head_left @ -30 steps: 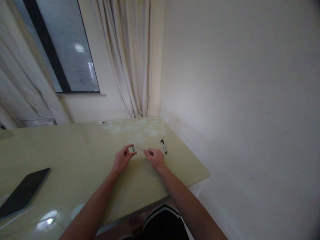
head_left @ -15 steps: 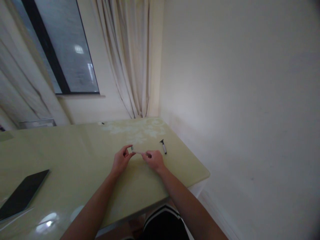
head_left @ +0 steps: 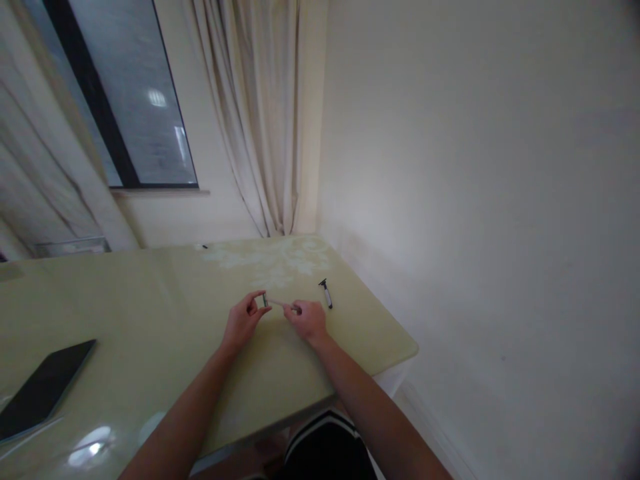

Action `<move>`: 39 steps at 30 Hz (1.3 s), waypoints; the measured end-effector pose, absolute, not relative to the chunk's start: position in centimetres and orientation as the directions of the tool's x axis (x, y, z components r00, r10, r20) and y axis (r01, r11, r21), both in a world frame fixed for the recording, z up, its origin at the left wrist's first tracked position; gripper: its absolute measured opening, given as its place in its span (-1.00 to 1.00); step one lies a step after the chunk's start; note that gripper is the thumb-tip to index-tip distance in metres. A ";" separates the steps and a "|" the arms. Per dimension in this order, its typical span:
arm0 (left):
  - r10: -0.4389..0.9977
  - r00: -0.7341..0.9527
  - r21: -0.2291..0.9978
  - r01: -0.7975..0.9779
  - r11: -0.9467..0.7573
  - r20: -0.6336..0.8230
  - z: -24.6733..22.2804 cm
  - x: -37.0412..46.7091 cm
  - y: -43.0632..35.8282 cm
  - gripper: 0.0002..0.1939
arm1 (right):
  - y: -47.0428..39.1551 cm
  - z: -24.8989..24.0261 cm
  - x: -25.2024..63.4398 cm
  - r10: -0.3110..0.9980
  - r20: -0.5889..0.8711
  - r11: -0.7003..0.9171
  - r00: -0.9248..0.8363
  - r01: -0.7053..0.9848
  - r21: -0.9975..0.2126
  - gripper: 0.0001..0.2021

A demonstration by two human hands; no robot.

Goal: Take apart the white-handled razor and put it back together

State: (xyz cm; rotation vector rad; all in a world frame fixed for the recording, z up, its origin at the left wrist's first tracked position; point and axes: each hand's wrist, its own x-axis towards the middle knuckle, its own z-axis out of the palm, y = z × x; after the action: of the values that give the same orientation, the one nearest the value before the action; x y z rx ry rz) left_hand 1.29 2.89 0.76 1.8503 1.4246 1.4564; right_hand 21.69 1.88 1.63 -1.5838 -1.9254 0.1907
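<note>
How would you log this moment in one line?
left hand: pinching small piece | right hand: holding thin stick | razor: on table

Pale stick (head_left: 276, 303) — yellow-green, white-patterned tabletop (head_left: 165, 293)

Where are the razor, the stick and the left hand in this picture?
Razor (head_left: 327, 295): head view, on its handle.
Stick (head_left: 277, 303): head view, on its thin pale part between the hands.
Left hand (head_left: 243, 321): head view, on the back of the hand.
</note>
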 end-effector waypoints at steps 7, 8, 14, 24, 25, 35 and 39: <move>0.875 -0.043 0.784 0.467 -0.408 0.482 0.7 1.3 2.9 -0.43 | 1.9 1.6 21.6 0.915 0.393 0.280 -0.088 0.841 -0.463 -0.58; 0.878 -0.037 0.786 0.465 -0.408 0.478 0.7 1.3 2.8 -0.43 | 1.9 1.5 21.7 0.916 0.393 0.272 -0.077 0.840 -0.469 -0.57; 0.876 -0.040 0.784 0.467 -0.409 0.481 0.9 1.4 2.7 -0.44 | 2.0 1.3 21.7 0.909 0.410 0.285 -0.078 0.833 -0.474 -0.56; 0.874 -0.047 0.780 0.477 -0.405 0.483 0.5 1.2 3.0 -0.46 | 1.9 1.6 21.7 0.912 0.402 0.280 -0.080 0.838 -0.468 -0.60; 0.877 -0.045 0.781 0.477 -0.402 0.479 0.5 1.2 3.0 -0.46 | 1.9 1.5 21.7 0.908 0.408 0.295 -0.096 0.838 -0.459 -0.60; 0.874 -0.046 0.784 0.466 -0.410 0.484 0.6 1.4 3.0 -0.45 | 2.1 1.0 21.6 0.902 0.429 0.250 -0.052 0.873 -0.418 -0.62; 0.879 -0.039 0.788 0.464 -0.405 0.475 0.5 1.4 3.0 -0.45 | 2.0 1.2 21.5 0.893 0.443 0.285 -0.084 0.866 -0.411 -0.62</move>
State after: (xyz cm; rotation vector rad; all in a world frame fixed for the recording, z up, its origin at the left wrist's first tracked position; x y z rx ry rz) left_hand 1.45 2.96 0.53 1.8506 1.4141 1.4317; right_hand 21.46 2.02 1.21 -1.5716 -1.9360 0.0560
